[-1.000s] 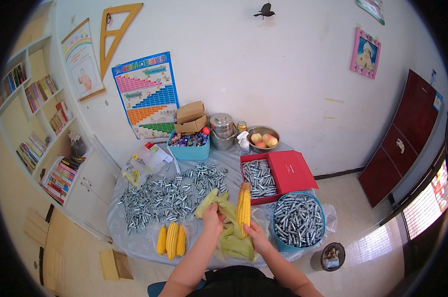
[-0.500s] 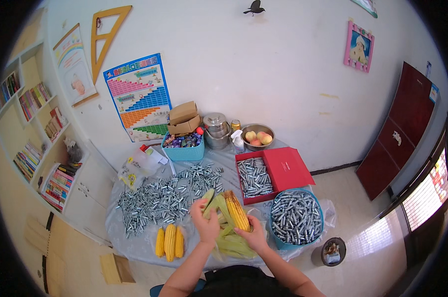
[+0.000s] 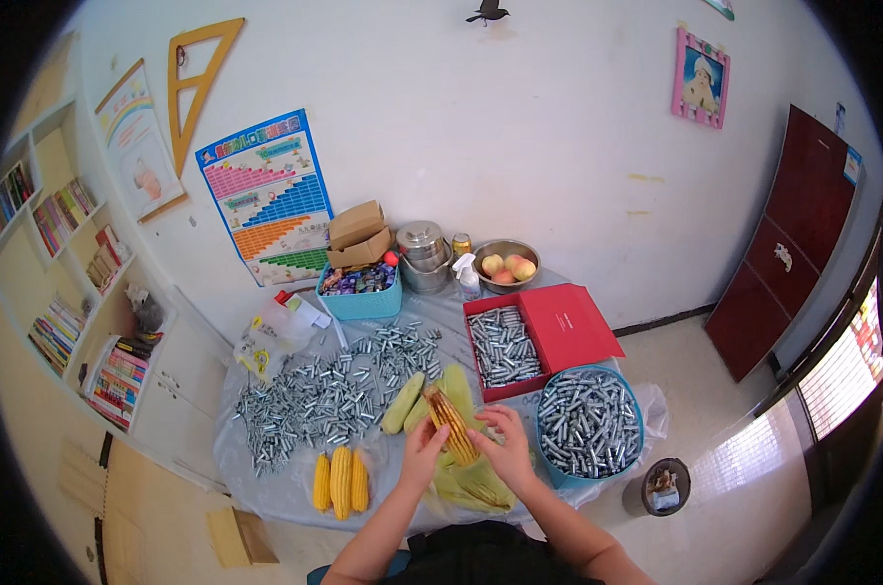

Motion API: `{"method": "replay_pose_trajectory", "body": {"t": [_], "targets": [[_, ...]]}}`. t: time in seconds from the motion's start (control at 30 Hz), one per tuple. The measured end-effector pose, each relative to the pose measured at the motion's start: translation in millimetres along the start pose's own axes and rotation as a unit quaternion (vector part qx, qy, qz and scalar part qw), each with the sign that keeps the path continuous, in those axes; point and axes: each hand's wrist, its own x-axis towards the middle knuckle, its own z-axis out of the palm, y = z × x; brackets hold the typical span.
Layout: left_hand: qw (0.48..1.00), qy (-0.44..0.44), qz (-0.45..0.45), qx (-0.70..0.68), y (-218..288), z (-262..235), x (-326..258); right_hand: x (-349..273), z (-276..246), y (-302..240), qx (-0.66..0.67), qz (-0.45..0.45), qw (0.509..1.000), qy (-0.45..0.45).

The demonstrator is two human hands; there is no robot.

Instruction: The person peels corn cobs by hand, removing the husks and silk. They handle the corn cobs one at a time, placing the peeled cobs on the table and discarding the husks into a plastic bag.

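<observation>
Head view, read from my remote station. The ear of corn (image 3: 451, 426) is up between the hands, above the near side of the table (image 3: 271, 487), tilted, browned end pointing away and to the left. I read the left hand (image 3: 424, 454) as grasping it from the left, thumb along the kernels. The right hand (image 3: 507, 452) is at its right side, fingers partly extended; I cannot tell whether it bears any load. Pale green husks (image 3: 470, 485) lie spread beneath, a whole green ear (image 3: 402, 403) just beyond the left hand. Three bare yellow ears (image 3: 340, 478) lie side by side farther left.

Handling estimate: fairly light, stiff along its length, round enough to roll; kernels perhaps slick if moist, easily bruised by fingernails. I would wrap fingers around the thick middle and avoid the browned end, which looks dry and may crumble. Husks: probably limp, best pinched at an edge. Loose metal cylinders (image 3: 310, 400) lie near, so I would mind clearance on that side
</observation>
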Motion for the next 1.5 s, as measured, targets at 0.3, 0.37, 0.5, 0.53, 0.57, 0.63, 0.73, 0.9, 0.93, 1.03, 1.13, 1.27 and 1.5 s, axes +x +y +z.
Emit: {"method": "replay_pose_trajectory", "body": {"t": [0.3,0.37,0.5,0.53,0.57,0.63,0.73,0.9,0.93,1.03,1.13,1.27,1.5], "targets": [[0.994,-0.01,0.033,0.107,-11,10,-11,18,11,-27,0.069,-0.02,0.997,0.013],[0.991,-0.011,0.044,0.13,-16,6,-11,18,13,-27,0.066,-0.019,0.997,0.017],[0.977,0.011,0.096,0.189,-15,8,-10,16,11,-36,0.012,-0.029,0.999,0.026],[0.971,0.02,0.116,0.21,-13,10,-10,16,11,-38,-0.004,-0.039,0.999,0.029],[0.965,0.025,0.121,0.229,-14,9,-10,16,10,-41,-0.018,-0.048,0.998,0.033],[0.954,0.035,0.131,0.267,-18,6,-9,15,9,-44,-0.048,-0.065,0.996,0.04],[0.954,0.038,0.14,0.264,-23,3,-9,15,11,-42,-0.042,-0.088,0.993,0.066],[0.96,0.02,0.125,0.251,-17,6,-12,14,15,-33,-0.034,-0.043,0.995,0.08],[0.963,0.014,0.12,0.243,-15,7,-12,13,15,-33,-0.032,-0.016,0.996,0.078],[0.996,-0.024,0.055,0.064,-14,7,-9,13,22,-13,0.178,0.123,0.975,0.05],[1.0,-0.01,-0.022,-0.001,-12,-1,-7,15,19,-12,0.321,0.187,0.928,0.021],[0.997,-0.021,-0.067,-0.042,-13,-7,-8,13,15,-5,0.351,0.202,0.914,0.0],[0.996,-0.068,-0.054,0.03,-6,-1,-13,18,16,-19,0.151,0.053,0.987,-0.003]]}}
